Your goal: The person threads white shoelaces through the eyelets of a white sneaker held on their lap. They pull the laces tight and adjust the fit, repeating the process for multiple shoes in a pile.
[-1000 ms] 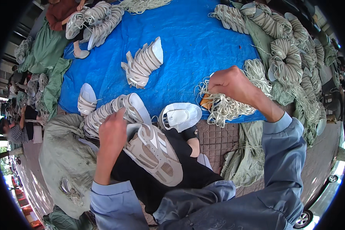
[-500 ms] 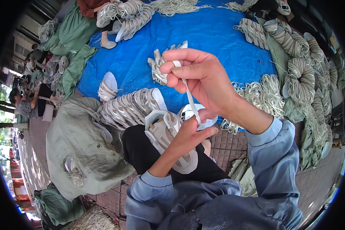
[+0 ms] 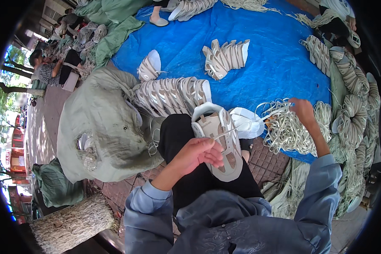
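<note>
A beige and white shoe upper (image 3: 205, 125) with mesh panels rests across my dark-trousered lap. Over it runs a thin white shoelace (image 3: 227, 132). My left hand (image 3: 197, 155) is at the upper's left side, thumb and forefinger pinched on one part of the lace, other fingers loosely curled. Stretched out to the right, my right hand (image 3: 304, 113) pinches the lace above a heap of loose laces (image 3: 294, 129). Another white upper (image 3: 246, 122) lies just beyond the one on my lap, partly behind the lace.
A long row of nested uppers (image 3: 171, 96) lies ahead on the left, beside a bulky pale sack (image 3: 101, 127). More uppers (image 3: 226, 58) sit on the blue tarp (image 3: 266, 51). Stacked bundles (image 3: 352, 114) line the right. A tree trunk (image 3: 72, 218) stands lower left; people sit further off.
My right hand has swung from above the upper out to the right, over the lace heap. The left hand has come to the upper's left side. The whole view has shifted.
</note>
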Available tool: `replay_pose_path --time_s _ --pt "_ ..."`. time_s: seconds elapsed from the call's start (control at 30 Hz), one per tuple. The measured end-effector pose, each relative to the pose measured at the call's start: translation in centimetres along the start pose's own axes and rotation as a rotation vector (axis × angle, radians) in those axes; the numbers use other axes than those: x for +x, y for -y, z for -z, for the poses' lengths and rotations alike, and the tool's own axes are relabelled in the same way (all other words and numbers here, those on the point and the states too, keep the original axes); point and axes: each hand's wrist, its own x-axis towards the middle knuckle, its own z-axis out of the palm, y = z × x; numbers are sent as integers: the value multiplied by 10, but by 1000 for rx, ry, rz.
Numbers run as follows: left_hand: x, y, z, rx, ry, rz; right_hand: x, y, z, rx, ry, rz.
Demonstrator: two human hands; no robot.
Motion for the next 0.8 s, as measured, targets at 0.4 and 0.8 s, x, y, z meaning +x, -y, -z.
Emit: replay_pose_path --time_s 0.4,0.8 --pt "38 42 -36 -592 -99 -78 -55 184 -55 48 -234 1192" --pt "5 69 -48 237 -139 -346 -60 167 -55 277 -131 974"
